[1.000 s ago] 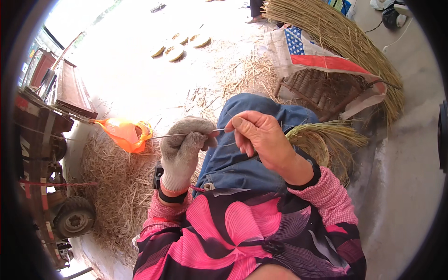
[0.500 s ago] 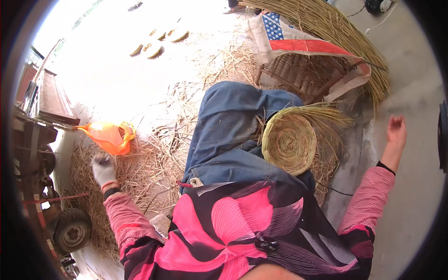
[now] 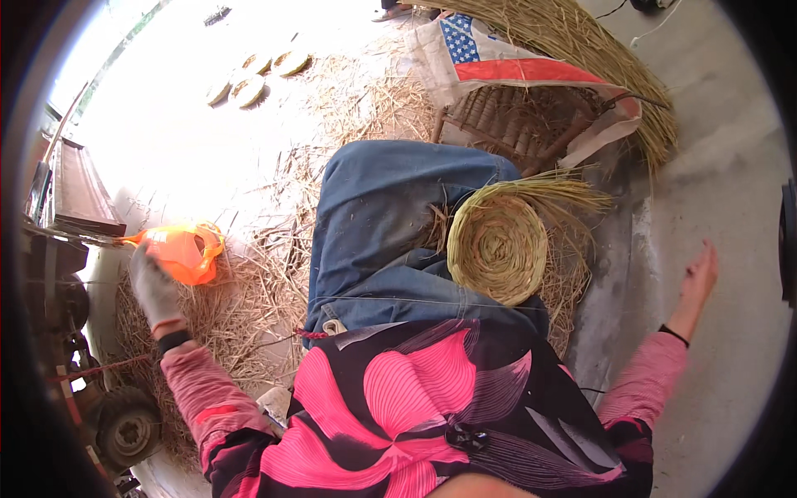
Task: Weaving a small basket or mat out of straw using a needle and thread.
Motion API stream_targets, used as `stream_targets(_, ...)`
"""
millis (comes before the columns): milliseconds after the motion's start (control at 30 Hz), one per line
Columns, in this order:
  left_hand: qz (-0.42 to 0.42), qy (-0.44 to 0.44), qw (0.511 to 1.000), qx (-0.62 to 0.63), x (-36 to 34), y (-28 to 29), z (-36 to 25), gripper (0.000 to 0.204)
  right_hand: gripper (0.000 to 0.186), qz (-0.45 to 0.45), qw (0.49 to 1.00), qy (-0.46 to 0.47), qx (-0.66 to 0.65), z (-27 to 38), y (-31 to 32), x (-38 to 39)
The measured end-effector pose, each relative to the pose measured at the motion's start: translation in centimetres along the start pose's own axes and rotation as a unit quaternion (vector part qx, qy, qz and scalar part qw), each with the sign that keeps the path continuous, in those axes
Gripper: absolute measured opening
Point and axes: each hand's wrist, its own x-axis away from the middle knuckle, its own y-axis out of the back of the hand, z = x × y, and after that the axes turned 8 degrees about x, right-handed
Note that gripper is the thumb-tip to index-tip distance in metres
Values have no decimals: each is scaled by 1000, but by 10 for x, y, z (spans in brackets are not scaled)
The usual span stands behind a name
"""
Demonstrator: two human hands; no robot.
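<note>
A round basket of coiled, woven straw (image 3: pixel 498 249) rests on my right thigh, its opening facing up. Loose straw ends (image 3: pixel 573 192) fan out from its far right rim. My left hand (image 3: pixel 154 286), in a pale grey glove, is stretched out at the left, its fingers overlapping the near side of an orange plastic bag (image 3: pixel 187 253); I cannot tell whether they touch. Far to the right, my bare right hand (image 3: pixel 700 274) is held out with fingers extended, away from the basket. A thin pale line crosses my blue-covered lap (image 3: pixel 390 224) below the basket.
Several small straw pieces (image 3: pixel 247 91) lie on the bright floor. A long straw bundle (image 3: pixel 581 50) and a printed sack over a bamboo chair (image 3: pixel 515 116) stand beyond my knees. At the left are a wheel (image 3: pixel 129 432) and machinery. Scattered straw (image 3: pixel 249 307) covers the floor.
My left hand has moved up and left, beside the orange bag, its fingers straightening. The right hand has lowered a little. The whole view has shifted slightly; the basket stays on my thigh.
</note>
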Motion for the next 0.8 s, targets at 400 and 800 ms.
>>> stream_targets(400, 621, -62, 773, -113, 191, -362, -186, 39, 16, 505, 857, 17, -101, 122, -199, 219)
stream_targets(800, 572, 211, 774, 170, 146, -334, -224, 16, 18, 504, 846, 169, -24, 108, -311, 243)
